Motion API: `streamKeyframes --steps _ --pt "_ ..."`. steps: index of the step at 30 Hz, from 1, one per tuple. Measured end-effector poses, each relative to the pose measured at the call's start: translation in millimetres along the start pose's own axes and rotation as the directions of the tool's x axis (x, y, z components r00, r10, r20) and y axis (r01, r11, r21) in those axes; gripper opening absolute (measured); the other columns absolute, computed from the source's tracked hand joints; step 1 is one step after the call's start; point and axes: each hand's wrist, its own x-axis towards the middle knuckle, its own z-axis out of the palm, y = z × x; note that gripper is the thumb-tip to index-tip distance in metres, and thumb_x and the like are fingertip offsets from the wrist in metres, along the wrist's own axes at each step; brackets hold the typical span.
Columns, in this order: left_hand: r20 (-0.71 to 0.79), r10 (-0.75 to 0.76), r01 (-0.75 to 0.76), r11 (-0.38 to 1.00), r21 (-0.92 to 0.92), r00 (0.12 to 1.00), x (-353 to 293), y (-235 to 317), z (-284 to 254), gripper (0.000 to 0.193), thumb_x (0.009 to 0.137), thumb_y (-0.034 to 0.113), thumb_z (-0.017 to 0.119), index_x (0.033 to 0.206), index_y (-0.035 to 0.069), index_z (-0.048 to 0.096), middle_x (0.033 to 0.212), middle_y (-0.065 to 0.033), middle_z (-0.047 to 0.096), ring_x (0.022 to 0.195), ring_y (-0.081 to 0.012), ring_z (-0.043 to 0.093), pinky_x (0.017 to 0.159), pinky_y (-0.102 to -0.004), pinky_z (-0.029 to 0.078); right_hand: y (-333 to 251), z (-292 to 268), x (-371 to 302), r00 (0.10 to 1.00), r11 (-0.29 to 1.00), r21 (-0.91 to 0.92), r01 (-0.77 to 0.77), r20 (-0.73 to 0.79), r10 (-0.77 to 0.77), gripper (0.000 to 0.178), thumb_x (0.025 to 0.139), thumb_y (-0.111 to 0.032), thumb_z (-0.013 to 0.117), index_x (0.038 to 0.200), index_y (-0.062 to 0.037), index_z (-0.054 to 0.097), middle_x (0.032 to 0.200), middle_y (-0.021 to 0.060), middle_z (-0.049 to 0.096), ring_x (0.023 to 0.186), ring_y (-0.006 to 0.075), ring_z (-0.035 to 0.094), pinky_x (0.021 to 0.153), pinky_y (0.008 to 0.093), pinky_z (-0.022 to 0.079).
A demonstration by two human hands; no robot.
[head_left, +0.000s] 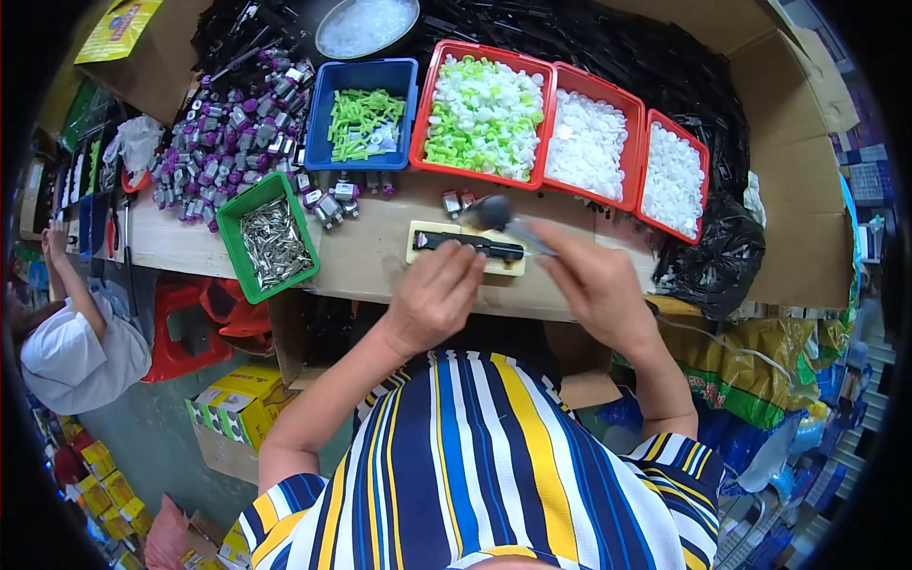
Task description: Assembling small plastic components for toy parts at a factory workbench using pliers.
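A long black plastic part (489, 246) lies in a cream-coloured holding block (513, 267) on the work table in front of me. With fingertips pressed together, my left hand (435, 293) grips the left portion of that part. My right hand (598, 285) is closed round a brush-like tool with a dark rounded head (491, 213), held over the block. Motion smears the tool, so its exact kind is unclear. Two small metal motors (458, 202) sit just behind the block.
A green bin of metal pieces (306, 265), a blue bin of green parts (313, 142) and red bins of white and green gears (543, 157) ring the work spot. Motors (223, 142) are heaped left, black parts (608, 38) behind. Another person (81, 347) sits far left.
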Motion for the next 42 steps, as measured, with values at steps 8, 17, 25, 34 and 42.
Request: streamKeyframes --steps 8,17,25,34,42 --pt "0.043 0.027 -0.027 1.000 0.013 0.999 4.7 -11.2 -1.2 0.032 0.077 0.007 0.079 0.105 -0.005 0.070 0.106 -0.0170 0.067 0.101 -0.0326 0.065 0.082 -0.0405 0.054 15.6 0.7 -58.4 0.988 0.983 -0.102 -0.153 -0.011 0.153 0.045 0.086 0.005 0.064 0.130 -0.0015 0.059 0.091 0.0212 0.067 0.077 0.0340 0.069 0.064 0.0378 0.054" --pt "0.084 0.068 -0.070 0.997 0.018 0.994 5.8 -13.2 -4.5 0.034 0.076 0.007 0.080 0.105 -0.006 0.070 0.106 -0.0172 0.067 0.100 -0.0331 0.066 0.082 -0.0392 0.056 18.1 9.0 -50.3 0.985 0.975 -0.147 -0.164 0.022 0.169 0.038 0.093 -0.012 0.063 0.131 -0.0076 0.058 0.085 0.0223 0.065 0.071 0.0387 0.066 0.061 0.0444 0.052" --pt "0.118 0.031 -0.024 0.998 -0.058 0.993 9.8 -22.5 -16.7 0.027 0.077 0.005 0.077 0.101 -0.006 0.070 0.105 -0.0162 0.067 0.098 -0.0331 0.066 0.080 -0.0384 0.056 -2.4 -1.8 -30.1 0.963 0.997 -0.031 0.073 -0.257 -0.079 0.041 0.094 -0.014 0.062 0.134 -0.0082 0.054 0.080 0.0176 0.064 0.066 0.0385 0.064 0.058 0.0464 0.050" --pt "0.073 -0.129 0.140 0.973 -0.186 0.989 12.0 -30.9 -30.3 0.018 0.077 0.000 0.075 0.094 -0.004 0.071 0.098 -0.0153 0.068 0.095 -0.0324 0.066 0.083 -0.0389 0.055 -3.8 -5.3 -23.3 0.997 0.996 -0.059 -0.059 -0.046 0.057 0.042 0.089 -0.002 0.066 0.130 -0.0047 0.058 0.088 0.0201 0.067 0.073 0.0363 0.066 0.064 0.0426 0.052" --pt "-0.025 -0.240 0.239 0.970 -0.048 0.970 4.0 -43.6 -53.9 0.020 0.075 -0.003 0.075 0.094 -0.001 0.071 0.097 -0.0131 0.066 0.092 -0.0314 0.064 0.079 -0.0389 0.053 -6.2 27.8 1.4 0.973 0.969 -0.245 -0.029 0.213 0.083 0.042 0.090 -0.007 0.065 0.132 -0.0073 0.057 0.085 0.0174 0.067 0.069 0.0355 0.065 0.061 0.0436 0.051"
